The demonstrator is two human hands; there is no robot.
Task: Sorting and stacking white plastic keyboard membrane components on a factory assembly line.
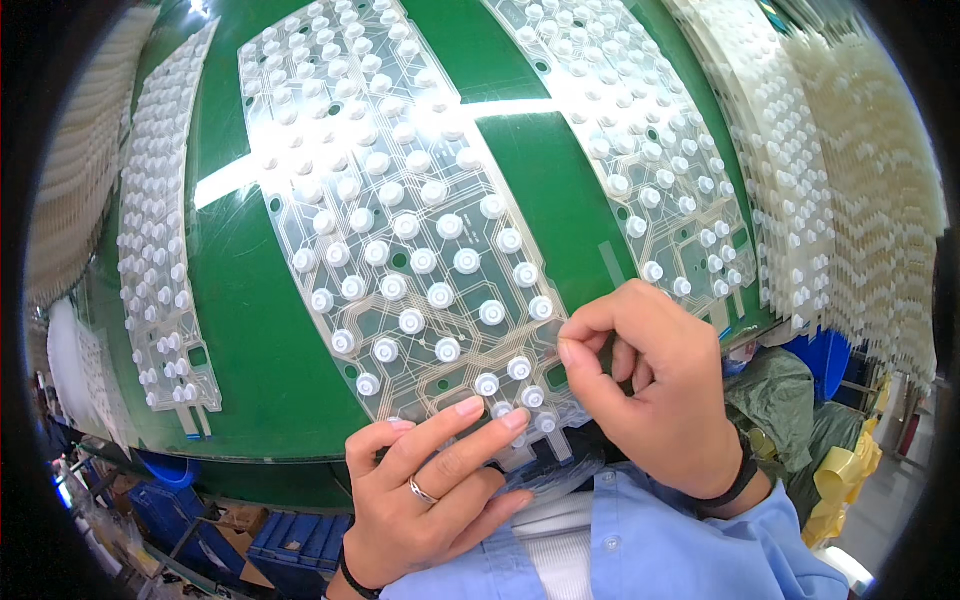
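A clear keyboard membrane sheet [462,342], with printed circuit lines and rows of white rubber domes, lies flat in the middle, its near end at the table edge. My left hand [430,485], wearing a ring, rests with fingers spread, the fingertips on the sheet's near end beside the lowest domes. My right hand [655,385] is closed in a pinch, thumb and forefinger meeting at the sheet's right edge. What lies between these fingertips, if anything, is too small to make out.
Similar membrane sheets lie on the green table [265,330], one at left [160,235] and one at right [672,150]. Thick piles of sheets [870,170] stand along both sides. Below the table are blue crates [300,540], a blue bin [822,360] and a dark plastic bag [790,395].
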